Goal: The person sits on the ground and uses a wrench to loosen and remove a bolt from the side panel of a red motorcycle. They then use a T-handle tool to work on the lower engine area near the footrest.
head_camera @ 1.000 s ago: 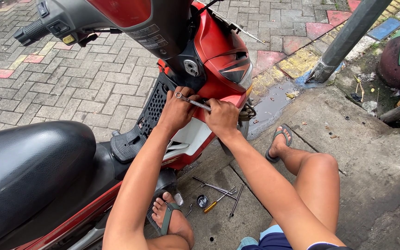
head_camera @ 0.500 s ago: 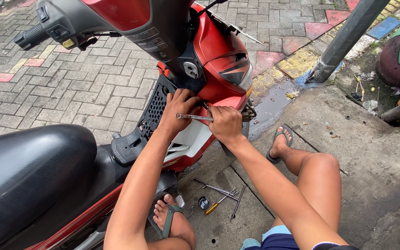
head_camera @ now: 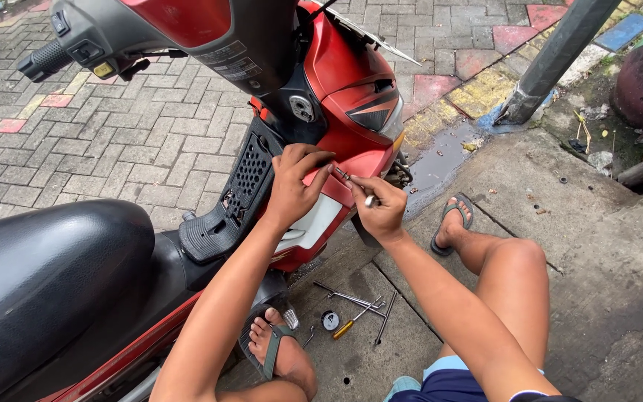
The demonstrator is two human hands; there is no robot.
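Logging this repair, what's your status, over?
Left hand on red scooter panel. Right hand holds small metal tool. Spare tools on concrete. Nothing blocking.

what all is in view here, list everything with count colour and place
scooter: one, red with black seat, left and centre
small metal tool: one, silver, between both hands at the red side panel
hand tools: several, metal, one with a yellow handle, on the concrete by the scooter
small round part: one, dark, among the tools
pole: one, grey, upper right
puddle: one, by the kerb
paving bricks: many, grey with some coloured, left
sandals: two, dark, on the feet
left hand: on the panel, fingers at the tool
right hand: grips the tool
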